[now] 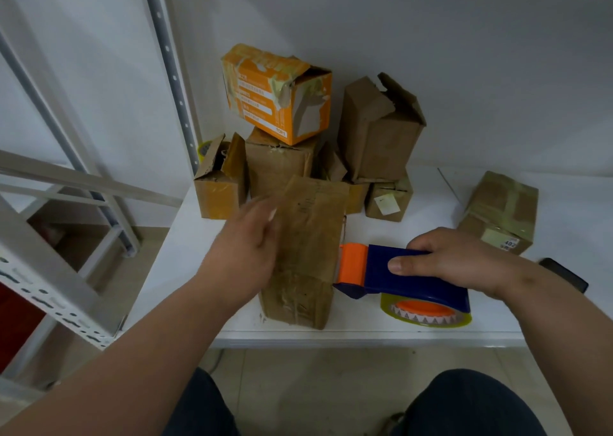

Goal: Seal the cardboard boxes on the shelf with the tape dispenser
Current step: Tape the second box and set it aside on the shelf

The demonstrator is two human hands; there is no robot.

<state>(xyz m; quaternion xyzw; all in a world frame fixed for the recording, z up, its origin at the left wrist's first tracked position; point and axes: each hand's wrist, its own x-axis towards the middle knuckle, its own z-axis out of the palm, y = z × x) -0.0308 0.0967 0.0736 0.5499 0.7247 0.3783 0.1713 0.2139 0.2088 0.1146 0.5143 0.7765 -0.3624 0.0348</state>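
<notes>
A long brown cardboard box (308, 246) lies lengthwise near the front edge of the white shelf (185, 256). My left hand (245, 246) is at the box's left side with straight, slightly blurred fingers against its top. My right hand (454, 263) grips a blue and orange tape dispenser (374, 271) just right of the box, with the orange front end at the box's right edge. A yellowish tape roll (426, 314) sits in the dispenser's underside.
Behind stand several more boxes: an orange one (278, 94) stacked on a brown one (278, 160), an open brown box (220, 183) at left, a torn tall box (381, 127), a small box (388, 201). A taped box (501, 211) and a dark phone-like object (564, 274) lie right. A metal upright (169, 64) rises at left.
</notes>
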